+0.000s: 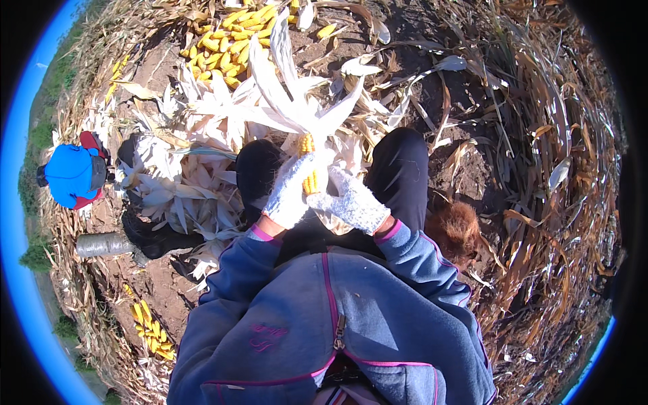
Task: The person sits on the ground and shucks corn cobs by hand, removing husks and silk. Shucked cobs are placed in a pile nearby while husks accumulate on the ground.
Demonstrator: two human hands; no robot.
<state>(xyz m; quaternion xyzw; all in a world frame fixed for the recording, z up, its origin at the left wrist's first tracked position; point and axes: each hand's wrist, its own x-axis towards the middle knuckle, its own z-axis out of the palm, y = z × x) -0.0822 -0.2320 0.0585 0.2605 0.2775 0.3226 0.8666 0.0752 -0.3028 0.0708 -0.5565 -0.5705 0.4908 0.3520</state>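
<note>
A yellow ear of corn stands between my hands over my lap, its tip end away from me not fully visible. Pale husk leaves spread from its far end, peeled back off the kernels. My left hand, in a white knitted glove, appears at the left of the ear and wraps around its middle. At the ear's near end is my right hand, gloved alike, with thumb and fingers against the cob. Loose dry husks lie around my knees.
Husked corn ears are heaped beyond my knees; another pile lies lower left. A brown furry animal is beside my right leg. Dry stalks cover the right. A person and a log are at left.
</note>
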